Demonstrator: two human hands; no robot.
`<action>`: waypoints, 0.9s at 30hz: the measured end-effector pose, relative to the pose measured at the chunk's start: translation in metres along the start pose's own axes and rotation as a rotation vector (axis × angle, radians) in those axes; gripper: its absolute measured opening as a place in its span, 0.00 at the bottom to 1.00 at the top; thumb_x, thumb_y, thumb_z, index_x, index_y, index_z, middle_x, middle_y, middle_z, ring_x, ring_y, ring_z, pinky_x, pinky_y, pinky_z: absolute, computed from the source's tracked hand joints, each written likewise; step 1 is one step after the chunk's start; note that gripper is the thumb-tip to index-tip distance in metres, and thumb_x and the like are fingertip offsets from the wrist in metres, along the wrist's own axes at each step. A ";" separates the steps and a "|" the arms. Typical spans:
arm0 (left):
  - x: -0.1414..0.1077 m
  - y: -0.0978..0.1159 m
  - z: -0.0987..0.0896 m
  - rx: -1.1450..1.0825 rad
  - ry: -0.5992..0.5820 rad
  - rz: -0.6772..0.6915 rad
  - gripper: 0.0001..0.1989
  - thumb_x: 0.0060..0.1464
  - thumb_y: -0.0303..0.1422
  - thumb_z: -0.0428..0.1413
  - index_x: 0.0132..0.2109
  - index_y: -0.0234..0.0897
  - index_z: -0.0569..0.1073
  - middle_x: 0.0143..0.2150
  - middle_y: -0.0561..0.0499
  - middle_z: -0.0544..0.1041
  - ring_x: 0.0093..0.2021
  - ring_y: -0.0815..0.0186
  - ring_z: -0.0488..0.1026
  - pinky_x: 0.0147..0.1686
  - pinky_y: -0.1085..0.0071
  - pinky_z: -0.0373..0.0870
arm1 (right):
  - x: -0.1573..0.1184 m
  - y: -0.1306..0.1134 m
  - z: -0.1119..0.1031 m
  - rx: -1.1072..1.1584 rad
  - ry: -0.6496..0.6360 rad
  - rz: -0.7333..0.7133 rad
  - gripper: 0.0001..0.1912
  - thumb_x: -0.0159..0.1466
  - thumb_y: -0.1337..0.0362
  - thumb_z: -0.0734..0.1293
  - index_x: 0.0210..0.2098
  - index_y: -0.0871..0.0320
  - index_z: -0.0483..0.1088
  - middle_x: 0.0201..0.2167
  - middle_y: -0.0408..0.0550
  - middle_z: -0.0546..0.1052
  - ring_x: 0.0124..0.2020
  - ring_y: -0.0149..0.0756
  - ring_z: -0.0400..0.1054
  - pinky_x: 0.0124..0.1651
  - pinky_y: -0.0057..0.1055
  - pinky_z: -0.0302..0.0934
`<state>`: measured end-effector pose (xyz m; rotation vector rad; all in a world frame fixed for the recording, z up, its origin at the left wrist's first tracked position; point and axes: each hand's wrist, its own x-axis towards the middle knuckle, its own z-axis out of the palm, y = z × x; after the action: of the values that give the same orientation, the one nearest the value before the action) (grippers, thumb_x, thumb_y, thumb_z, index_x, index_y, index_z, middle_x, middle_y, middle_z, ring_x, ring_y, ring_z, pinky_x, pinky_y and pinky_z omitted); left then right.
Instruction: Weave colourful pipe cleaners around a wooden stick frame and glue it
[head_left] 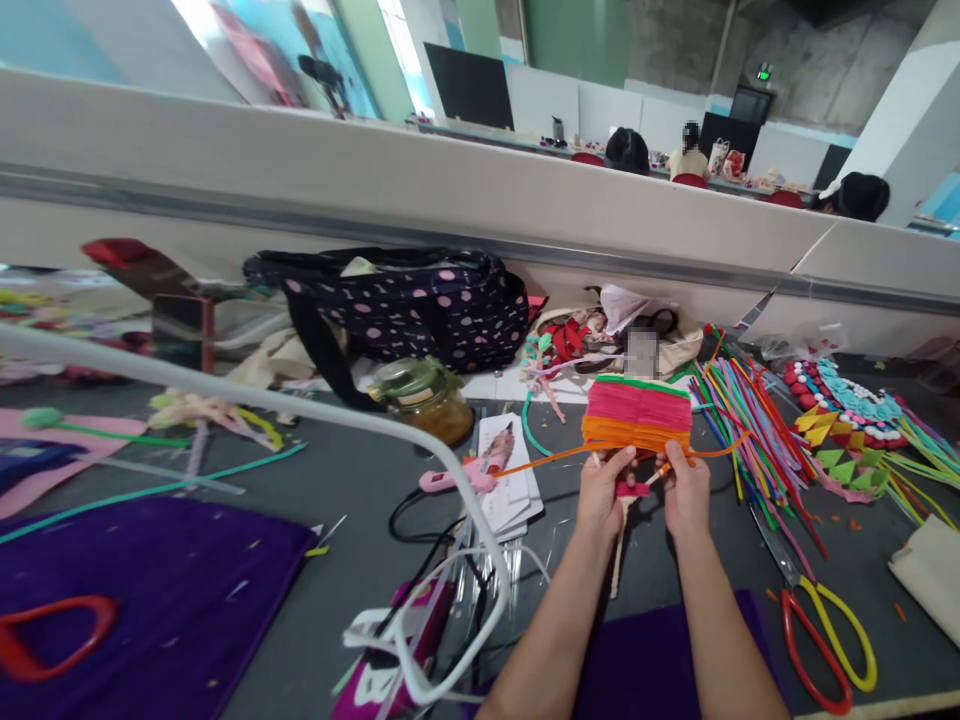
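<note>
Both hands hold a flat panel (637,408) of pipe cleaners wound in rows, green at the top, pink in the middle and orange at the bottom. My left hand (606,490) is closed at its lower left corner, thumb on the orange rows. At the lower right corner my right hand (686,488) pinches the panel's edge. A loose orange pipe cleaner (544,460) runs along the bottom row and sticks out past both hands. Below the panel, light sticks converge at a pink wrap (632,490), and one stick (618,560) points down between my forearms.
Right: a bundle of coloured pipe cleaners (757,430), scissors (821,625) and a beaded piece (847,400). Left: a pink glue gun (457,477) on papers, a glass jar (424,400), a dotted bag (405,305) and a white curved tube (360,415). People sit beyond the partition (450,190).
</note>
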<state>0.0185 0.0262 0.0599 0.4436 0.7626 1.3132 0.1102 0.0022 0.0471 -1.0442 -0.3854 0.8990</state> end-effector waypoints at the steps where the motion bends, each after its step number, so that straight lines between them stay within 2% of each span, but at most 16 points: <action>1: 0.000 0.000 0.000 0.000 0.001 0.000 0.16 0.31 0.28 0.67 0.31 0.34 0.70 0.22 0.57 0.71 0.19 0.74 0.66 0.13 0.81 0.57 | 0.000 0.000 0.000 -0.008 0.006 -0.009 0.17 0.48 0.55 0.74 0.29 0.61 0.71 0.22 0.42 0.74 0.22 0.30 0.67 0.28 0.28 0.62; 5: 0.000 -0.002 -0.001 0.001 0.001 -0.016 0.17 0.31 0.28 0.67 0.31 0.34 0.70 0.22 0.58 0.71 0.18 0.74 0.66 0.14 0.80 0.57 | 0.003 0.000 -0.002 -0.022 0.009 -0.033 0.17 0.47 0.55 0.74 0.29 0.60 0.71 0.22 0.42 0.74 0.22 0.30 0.66 0.28 0.28 0.62; 9: 0.003 -0.003 -0.005 -0.004 -0.003 -0.002 0.15 0.33 0.29 0.66 0.30 0.34 0.69 0.20 0.58 0.71 0.16 0.76 0.64 0.14 0.80 0.57 | 0.005 -0.005 -0.004 0.057 -0.042 -0.004 0.20 0.52 0.49 0.70 0.32 0.61 0.71 0.27 0.46 0.76 0.24 0.30 0.68 0.29 0.29 0.64; 14: 0.004 -0.001 -0.004 -0.057 0.051 0.044 0.16 0.33 0.28 0.66 0.30 0.35 0.68 0.22 0.59 0.71 0.19 0.75 0.67 0.14 0.80 0.58 | 0.008 -0.010 -0.009 0.017 -0.020 -0.018 0.22 0.54 0.48 0.68 0.37 0.60 0.71 0.29 0.46 0.76 0.24 0.29 0.68 0.24 0.25 0.61; 21: 0.004 0.001 -0.003 -0.077 0.076 0.059 0.16 0.32 0.28 0.66 0.30 0.35 0.69 0.23 0.58 0.71 0.20 0.75 0.67 0.15 0.80 0.58 | 0.012 -0.006 -0.011 -0.072 0.003 -0.068 0.19 0.47 0.52 0.74 0.27 0.59 0.68 0.20 0.38 0.69 0.19 0.25 0.61 0.23 0.23 0.57; 27: 0.003 -0.003 -0.004 -0.042 0.037 0.016 0.15 0.34 0.29 0.66 0.30 0.33 0.70 0.21 0.58 0.71 0.16 0.76 0.65 0.14 0.80 0.58 | 0.014 -0.008 -0.013 -0.032 0.035 -0.098 0.19 0.48 0.53 0.74 0.22 0.59 0.63 0.17 0.36 0.66 0.17 0.23 0.58 0.21 0.23 0.55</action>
<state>0.0177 0.0278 0.0547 0.3937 0.7622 1.3527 0.1305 0.0044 0.0458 -1.0601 -0.4190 0.7883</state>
